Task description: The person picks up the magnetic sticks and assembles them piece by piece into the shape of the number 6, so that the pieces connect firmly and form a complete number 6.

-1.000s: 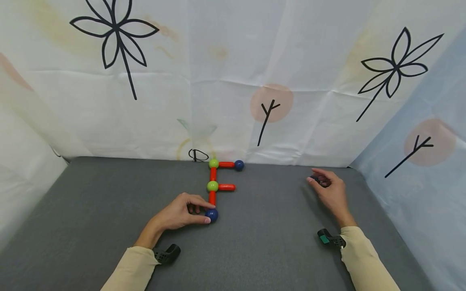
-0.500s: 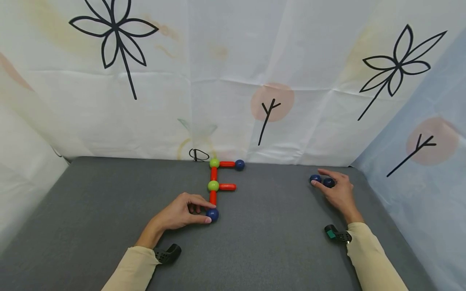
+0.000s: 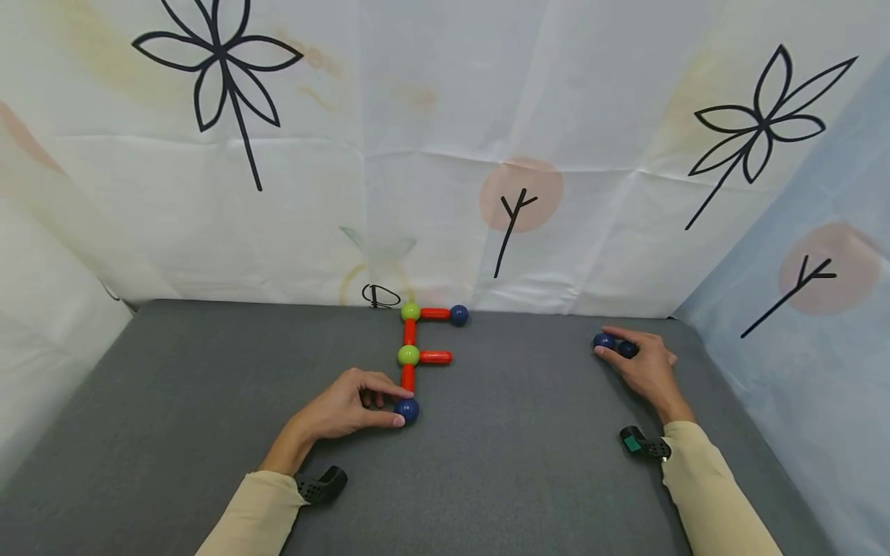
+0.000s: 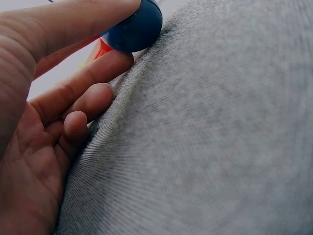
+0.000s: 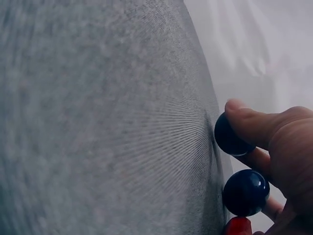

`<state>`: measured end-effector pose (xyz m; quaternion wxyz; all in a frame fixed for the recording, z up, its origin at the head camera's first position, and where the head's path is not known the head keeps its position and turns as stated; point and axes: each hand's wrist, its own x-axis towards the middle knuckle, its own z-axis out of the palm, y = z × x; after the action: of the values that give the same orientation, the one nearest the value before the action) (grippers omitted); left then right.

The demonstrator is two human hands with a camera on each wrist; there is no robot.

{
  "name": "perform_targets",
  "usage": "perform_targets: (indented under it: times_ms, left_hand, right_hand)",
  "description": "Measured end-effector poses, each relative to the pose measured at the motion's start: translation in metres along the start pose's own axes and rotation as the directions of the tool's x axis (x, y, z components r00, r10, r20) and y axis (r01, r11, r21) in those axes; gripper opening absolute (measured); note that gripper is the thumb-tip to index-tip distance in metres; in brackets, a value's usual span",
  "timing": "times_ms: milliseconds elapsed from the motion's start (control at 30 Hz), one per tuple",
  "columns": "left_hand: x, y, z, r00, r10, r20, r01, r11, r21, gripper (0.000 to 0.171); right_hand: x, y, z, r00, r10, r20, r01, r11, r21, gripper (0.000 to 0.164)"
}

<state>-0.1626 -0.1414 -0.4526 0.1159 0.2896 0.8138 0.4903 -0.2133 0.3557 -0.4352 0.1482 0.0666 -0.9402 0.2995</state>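
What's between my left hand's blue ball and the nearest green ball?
A red rod, plus a fingertip of your left hand; the head view shows both.

On the dark gray worktop [image 3: 514,463] before you, a red rod [image 3: 410,332] links a far green ball [image 3: 411,312] to a near green ball [image 3: 409,355]. A rightward rod [image 3: 435,313] joins the far one to a blue ball [image 3: 459,315]; the near one's rightward rod [image 3: 436,357] ends free. Another rod [image 3: 408,378] points toward you, meeting a second blue ball [image 3: 409,410] under your left hand's [image 3: 351,405] fingers.
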Motion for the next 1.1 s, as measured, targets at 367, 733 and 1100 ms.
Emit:
perform_targets:
  times_ms: [367,733,1100]
  left_hand:
    - [0.0,0.001,0.0,1.0,0.009,0.004,-0.009,1.0,-0.016,0.034]
    - [0.0,0.002,0.0,1.0,0.0,0.004,0.0,1.0,-0.017,0.034]
    - [0.0,0.002,-0.001,1.0,-0.009,0.003,0.009,1.0,-0.013,0.033]
  right_hand:
    - [-0.001,-0.026,0.0,0.999,0.03,-0.017,-0.028,0.996,0.084,0.043]
    - [-0.01,-0.064,0.035,0.998,-0.027,0.06,0.011,0.969,0.246,0.039]
    - [-0.016,-0.105,0.077,0.989,-0.063,0.13,0.014,0.938,0.347,0.039]
